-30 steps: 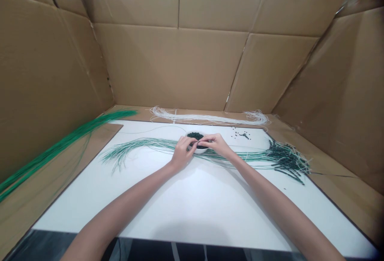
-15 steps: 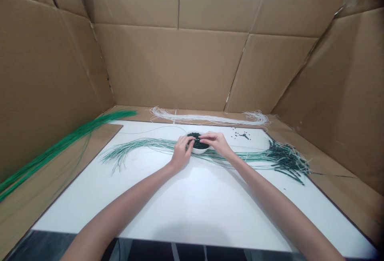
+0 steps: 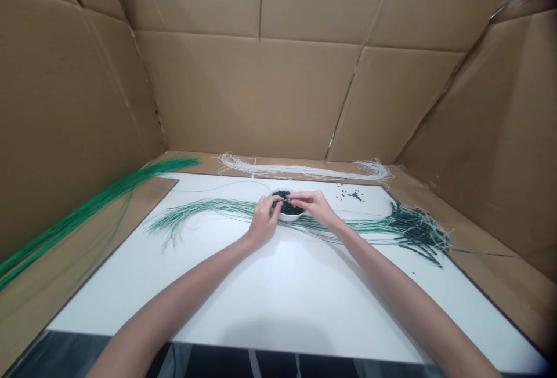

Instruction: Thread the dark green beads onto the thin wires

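Note:
A small white bowl point(image 3: 290, 215) filled with dark green beads sits at the middle of the white board point(image 3: 282, 285). My left hand point(image 3: 263, 220) rests at the bowl's left rim, its fingertips pinched on something too small to make out. My right hand point(image 3: 314, 206) hovers over the bowl's right side, thumb and forefinger pinched on something tiny above the beads. A long bundle of thin green-and-white wires point(image 3: 195, 214) lies across the board beneath both hands. Its right end point(image 3: 413, 230) carries many dark green beads.
A bundle of white wires point(image 3: 300, 170) lies along the board's far edge. A few loose dark beads point(image 3: 350, 195) lie right of the bowl. Bright green wires point(image 3: 87, 210) stretch along the left. Cardboard walls point(image 3: 261, 94) enclose the area on three sides.
My right hand has lifted from the bowl's front to just above the beads. My left hand has shifted slightly toward the bowl's rim.

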`<action>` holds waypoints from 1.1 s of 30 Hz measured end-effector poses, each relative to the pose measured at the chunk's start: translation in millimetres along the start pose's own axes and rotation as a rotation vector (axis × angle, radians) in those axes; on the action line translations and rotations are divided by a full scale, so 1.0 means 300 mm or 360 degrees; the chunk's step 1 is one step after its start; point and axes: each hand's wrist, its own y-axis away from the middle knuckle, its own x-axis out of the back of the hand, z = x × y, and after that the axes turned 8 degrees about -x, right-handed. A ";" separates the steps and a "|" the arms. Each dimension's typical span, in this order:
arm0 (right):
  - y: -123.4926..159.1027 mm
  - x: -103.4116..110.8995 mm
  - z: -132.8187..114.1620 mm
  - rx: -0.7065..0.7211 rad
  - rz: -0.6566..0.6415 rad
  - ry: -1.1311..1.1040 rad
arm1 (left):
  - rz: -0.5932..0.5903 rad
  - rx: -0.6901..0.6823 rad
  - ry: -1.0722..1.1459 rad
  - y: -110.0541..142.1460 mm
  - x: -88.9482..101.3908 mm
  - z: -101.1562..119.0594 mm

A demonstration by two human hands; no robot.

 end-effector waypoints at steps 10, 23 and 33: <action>0.008 0.001 -0.016 0.0001 -0.0039 0.0083 | 0.0014 -0.0028 0.0020 -0.001 0.004 0.003; 0.003 0.003 -0.007 0.0048 -0.0051 0.0115 | -0.0012 -0.0059 0.0012 -0.001 0.005 0.001; 0.011 -0.001 -0.019 0.0031 -0.0020 0.0118 | -0.0031 -0.0098 -0.0018 -0.002 0.005 0.002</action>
